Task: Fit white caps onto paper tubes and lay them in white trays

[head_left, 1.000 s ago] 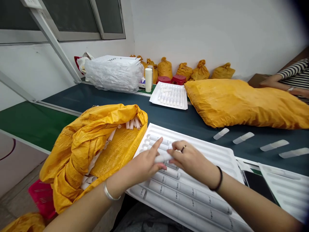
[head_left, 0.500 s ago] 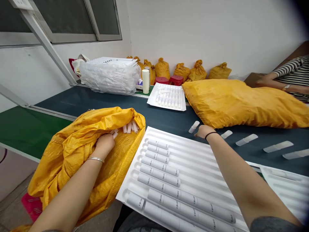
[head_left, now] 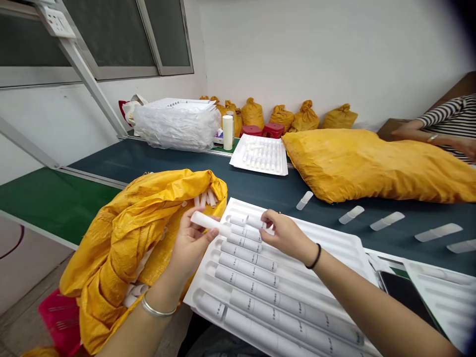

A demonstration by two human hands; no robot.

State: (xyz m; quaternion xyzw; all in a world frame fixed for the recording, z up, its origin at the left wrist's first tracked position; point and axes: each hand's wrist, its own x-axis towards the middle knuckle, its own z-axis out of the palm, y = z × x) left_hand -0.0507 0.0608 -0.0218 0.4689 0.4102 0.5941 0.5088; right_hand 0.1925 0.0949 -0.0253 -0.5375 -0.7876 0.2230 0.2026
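My left hand [head_left: 191,243] is closed around a plain white tube [head_left: 208,222], held tilted over the left edge of the white grooved tray [head_left: 320,230]. My right hand [head_left: 286,235] pinches another short white tube [head_left: 255,221] at the tray's far groove; its fingers hide part of that tube. Several white tubes with small dark print [head_left: 247,270] lie end to end in the nearer grooves. Left of the tray, an open yellow woven sack [head_left: 122,223] holds loose white tubes [head_left: 204,199].
Clear-white tubes [head_left: 351,214] lie spaced along the dark belt [head_left: 260,191]. Beyond them rests a large filled yellow sack [head_left: 372,166]. A second filled tray [head_left: 260,153] and a plastic-wrapped stack [head_left: 178,124] sit farther back. At right, a person in a striped top [head_left: 451,114].
My left hand has come out of the sack with a white tube. My right hand has moved from the belt to the tray's far groove, where a tube now shows.
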